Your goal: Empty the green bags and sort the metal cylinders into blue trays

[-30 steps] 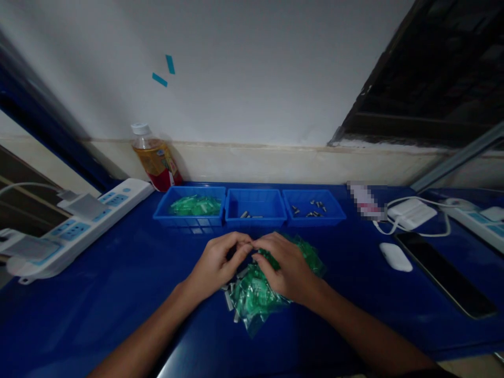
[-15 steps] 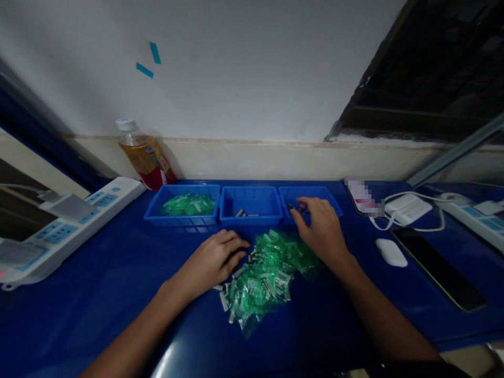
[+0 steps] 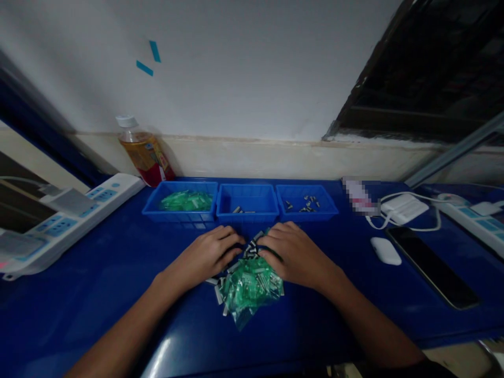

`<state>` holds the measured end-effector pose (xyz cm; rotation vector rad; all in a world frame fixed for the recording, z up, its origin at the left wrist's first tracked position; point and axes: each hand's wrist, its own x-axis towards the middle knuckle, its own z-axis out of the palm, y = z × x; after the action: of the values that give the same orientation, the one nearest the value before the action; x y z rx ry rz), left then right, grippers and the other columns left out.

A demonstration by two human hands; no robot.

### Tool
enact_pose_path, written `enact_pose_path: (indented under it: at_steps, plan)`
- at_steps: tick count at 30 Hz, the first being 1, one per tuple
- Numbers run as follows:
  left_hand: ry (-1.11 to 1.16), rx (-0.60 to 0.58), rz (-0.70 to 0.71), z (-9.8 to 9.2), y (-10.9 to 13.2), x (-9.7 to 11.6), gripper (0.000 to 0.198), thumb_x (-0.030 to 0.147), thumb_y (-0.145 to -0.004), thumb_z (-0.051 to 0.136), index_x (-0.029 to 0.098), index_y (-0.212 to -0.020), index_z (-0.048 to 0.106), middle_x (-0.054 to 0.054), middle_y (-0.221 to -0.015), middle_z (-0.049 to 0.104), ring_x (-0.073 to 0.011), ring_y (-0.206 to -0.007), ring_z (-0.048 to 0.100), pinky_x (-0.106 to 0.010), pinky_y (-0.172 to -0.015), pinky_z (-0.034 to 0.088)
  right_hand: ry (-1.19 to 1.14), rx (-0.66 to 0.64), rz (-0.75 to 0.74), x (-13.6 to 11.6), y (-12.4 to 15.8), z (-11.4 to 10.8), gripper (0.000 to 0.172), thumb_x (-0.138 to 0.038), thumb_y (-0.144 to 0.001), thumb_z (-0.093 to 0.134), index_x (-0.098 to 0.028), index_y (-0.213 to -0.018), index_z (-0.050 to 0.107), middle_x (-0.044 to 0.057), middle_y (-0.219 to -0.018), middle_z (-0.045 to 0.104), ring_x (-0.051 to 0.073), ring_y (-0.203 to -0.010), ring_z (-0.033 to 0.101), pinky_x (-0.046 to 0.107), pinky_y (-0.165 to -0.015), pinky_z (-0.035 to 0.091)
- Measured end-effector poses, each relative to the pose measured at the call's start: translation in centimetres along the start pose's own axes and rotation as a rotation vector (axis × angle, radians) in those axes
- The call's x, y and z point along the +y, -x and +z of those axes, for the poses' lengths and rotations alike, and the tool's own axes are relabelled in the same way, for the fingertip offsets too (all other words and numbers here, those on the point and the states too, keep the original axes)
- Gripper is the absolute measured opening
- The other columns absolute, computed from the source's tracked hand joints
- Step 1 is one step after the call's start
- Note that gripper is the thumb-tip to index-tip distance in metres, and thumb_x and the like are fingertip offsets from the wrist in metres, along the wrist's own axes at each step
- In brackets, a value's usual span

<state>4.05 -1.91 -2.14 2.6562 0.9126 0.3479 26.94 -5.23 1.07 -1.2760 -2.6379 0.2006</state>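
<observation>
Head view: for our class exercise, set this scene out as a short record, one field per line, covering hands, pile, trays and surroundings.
Left hand: fingers curled beside the pile; grip unclear
Right hand: at the pile's right side; grip unclear
Pile: green packets with small metal pieces
Left tray: green items
Middle tray: a few small pieces
Right tray: scattered small metal pieces
Left surroundings: bottle, white power strip
Right surroundings: white case, dark phone
</observation>
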Motion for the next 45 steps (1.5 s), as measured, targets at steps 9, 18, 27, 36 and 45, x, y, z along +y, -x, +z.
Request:
enact_pose_path:
  at_steps: [9, 18, 27, 36, 45]
  plan:
    - [-0.094, -0.002, 0.082, -0.2, -0.7, 0.5, 0.042, 0.010, -0.089, 0.042, 0.026, -0.127, 0.051, -0.006, -0.108, 0.055, -0.0184, -0.099, 0.052, -0.035, -0.088, 0.046, 0.047, 0.049, 0.014, -0.1, 0.1, 1.1, 0.020, -0.027, -0.092, 0.047, -0.017, -0.090, 0.065, 0.006, -0.086, 0.059, 0.020, -0.089, 0.047, 0.034, -0.075, 0.031]
    - [-0.072, 0.021, -0.022, -0.1, -0.1, 0.1, 0.020, 0.026, -0.092, 0.045, 0.018, -0.107, 0.055, -0.007, -0.101, 0.057, -0.0194, -0.094, 0.053, -0.033, -0.084, 0.046, 0.029, 0.020, 0.038, -0.3, -0.1, 1.4, 0.023, -0.028, -0.092, 0.046, -0.019, -0.091, 0.067, 0.006, -0.088, 0.056, 0.021, -0.093, 0.045, 0.035, -0.077, 0.029]
    - [-0.146, 0.041, -0.058, 0.3, -0.2, 0.2, 0.021, 0.027, -0.092, 0.044, 0.019, -0.102, 0.060, -0.007, -0.099, 0.056, -0.0201, -0.093, 0.054, -0.038, -0.087, 0.045, -0.028, 0.039, 0.033, -0.8, -0.2, 1.6, 0.017, -0.028, -0.088, 0.053, -0.022, -0.095, 0.067, 0.006, -0.089, 0.055, 0.022, -0.095, 0.044, 0.040, -0.084, 0.027]
    - [-0.137, 0.039, -0.114, 0.2, 0.0, 0.4, 0.017, 0.023, -0.090, 0.045, 0.018, -0.094, 0.061, -0.006, -0.094, 0.058, -0.0194, -0.088, 0.054, -0.035, -0.081, 0.045, -0.021, 0.048, 0.033, -1.3, -0.3, 2.2, 0.018, -0.027, -0.088, 0.051, -0.020, -0.096, 0.066, 0.007, -0.093, 0.057, 0.023, -0.098, 0.043, 0.040, -0.085, 0.028]
    - [0.051, 0.045, 0.060, -0.6, 0.2, 1.3, 0.028, 0.023, -0.093, 0.042, 0.021, -0.116, 0.057, -0.007, -0.110, 0.058, -0.0194, -0.103, 0.053, -0.035, -0.090, 0.045, 0.014, 0.033, 0.057, -0.4, 0.3, 0.5, 0.009, -0.024, -0.086, 0.055, -0.019, -0.086, 0.062, 0.006, -0.095, 0.059, 0.023, -0.105, 0.044, 0.042, -0.090, 0.027]
